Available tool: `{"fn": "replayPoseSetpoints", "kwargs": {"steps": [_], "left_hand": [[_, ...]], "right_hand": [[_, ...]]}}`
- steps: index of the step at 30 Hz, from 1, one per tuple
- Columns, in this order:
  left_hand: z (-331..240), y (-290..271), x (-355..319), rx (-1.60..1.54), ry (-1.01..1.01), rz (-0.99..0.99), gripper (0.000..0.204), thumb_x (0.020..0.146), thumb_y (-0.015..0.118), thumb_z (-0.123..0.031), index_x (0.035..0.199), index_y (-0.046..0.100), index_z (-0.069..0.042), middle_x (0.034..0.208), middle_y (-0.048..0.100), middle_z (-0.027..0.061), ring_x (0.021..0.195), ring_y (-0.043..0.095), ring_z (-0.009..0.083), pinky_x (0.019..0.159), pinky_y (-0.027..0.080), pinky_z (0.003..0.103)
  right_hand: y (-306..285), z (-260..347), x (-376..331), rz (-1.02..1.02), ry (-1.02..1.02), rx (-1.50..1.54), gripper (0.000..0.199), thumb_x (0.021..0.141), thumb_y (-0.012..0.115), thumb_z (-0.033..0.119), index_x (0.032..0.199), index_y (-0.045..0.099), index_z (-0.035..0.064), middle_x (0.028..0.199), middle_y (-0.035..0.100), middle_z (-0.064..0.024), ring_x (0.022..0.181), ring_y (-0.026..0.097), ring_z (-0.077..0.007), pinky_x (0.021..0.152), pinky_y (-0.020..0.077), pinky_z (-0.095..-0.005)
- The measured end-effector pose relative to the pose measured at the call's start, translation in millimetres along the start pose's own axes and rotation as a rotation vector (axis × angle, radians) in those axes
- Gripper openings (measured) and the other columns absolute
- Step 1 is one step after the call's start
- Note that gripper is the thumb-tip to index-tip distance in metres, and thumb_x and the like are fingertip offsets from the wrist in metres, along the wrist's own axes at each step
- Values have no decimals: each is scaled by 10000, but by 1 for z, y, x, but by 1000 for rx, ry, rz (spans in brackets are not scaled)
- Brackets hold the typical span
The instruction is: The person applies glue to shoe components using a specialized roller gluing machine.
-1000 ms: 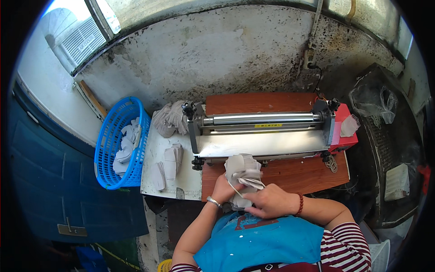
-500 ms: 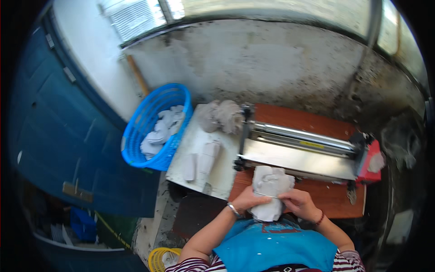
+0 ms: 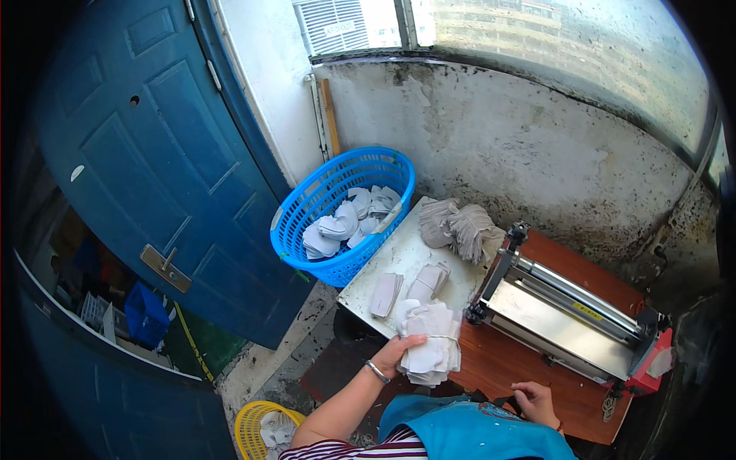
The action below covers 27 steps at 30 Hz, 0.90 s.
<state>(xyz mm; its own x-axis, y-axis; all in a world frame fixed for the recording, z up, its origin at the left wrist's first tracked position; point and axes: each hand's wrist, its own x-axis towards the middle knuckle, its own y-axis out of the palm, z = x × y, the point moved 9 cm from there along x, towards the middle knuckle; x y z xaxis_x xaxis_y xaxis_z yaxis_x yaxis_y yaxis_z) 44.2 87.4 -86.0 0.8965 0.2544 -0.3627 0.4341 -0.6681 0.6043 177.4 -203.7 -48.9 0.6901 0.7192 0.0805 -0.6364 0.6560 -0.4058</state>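
Observation:
A thick bundle of white cut-out pieces (image 3: 431,356), with a thin pale band around its middle, is gripped in my left hand (image 3: 392,354). My thumb lies over the bundle's left side, and it is held by the front edge of the white tabletop (image 3: 376,295). My right hand (image 3: 538,403) is apart from it, in front of my blue apron (image 3: 468,429). Its fingers are curled in, and nothing shows in them. Just beyond the bundle lie two smaller stacks, a flat stack (image 3: 386,294) and a wrapped-looking stack (image 3: 428,282).
At right, a roller machine (image 3: 563,318) with a metal plate stands on a red-brown board (image 3: 491,356). Greyish bundles (image 3: 464,228) sit behind the stacks. A blue basket (image 3: 337,272) holds white pieces; a yellow basket (image 3: 244,429) is lower left. A blue door (image 3: 176,169) stands left.
My right hand has let go of the bundle and moved away to the right and down. My left hand still holds the bundle. The view has turned toward the right.

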Motion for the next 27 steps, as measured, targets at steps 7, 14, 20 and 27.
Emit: {"fn": "replayPoseSetpoints", "kwargs": {"steps": [7,14,20,27], "left_hand": [[-120,-70,19,-284,302,-181,543,866,567,-182,1356,375,-47,1286,526,134,1151,543,277,990,437,440],[-261,-211,80,-355,408,-766,563,811,554,-440,1279,496,-133,1285,514,86,1164,494,283,908,438,496],[-125,-202,153,982,367,-456,610,706,739,-312,1214,537,-41,1094,607,120,964,597,251,860,474,400],[-58,-188,124,1515,-17,-798,1001,620,781,-241,1438,216,-127,1455,266,144,1312,303,367,1039,331,474]], "right_hand": [[18,-5,12,28,125,-27,126,814,626,26,925,674,-12,784,648,-118,654,610,-158,597,478,-260],[82,9,28,194,66,-102,151,849,614,67,971,669,-2,817,660,-100,705,628,-160,626,493,-262],[72,-24,6,39,327,-28,174,869,603,94,998,667,-3,851,668,-108,729,629,-148,642,496,-255],[72,-43,-11,-8,429,-29,184,880,586,111,1001,674,3,835,684,-93,703,622,-125,626,491,-250]]}}
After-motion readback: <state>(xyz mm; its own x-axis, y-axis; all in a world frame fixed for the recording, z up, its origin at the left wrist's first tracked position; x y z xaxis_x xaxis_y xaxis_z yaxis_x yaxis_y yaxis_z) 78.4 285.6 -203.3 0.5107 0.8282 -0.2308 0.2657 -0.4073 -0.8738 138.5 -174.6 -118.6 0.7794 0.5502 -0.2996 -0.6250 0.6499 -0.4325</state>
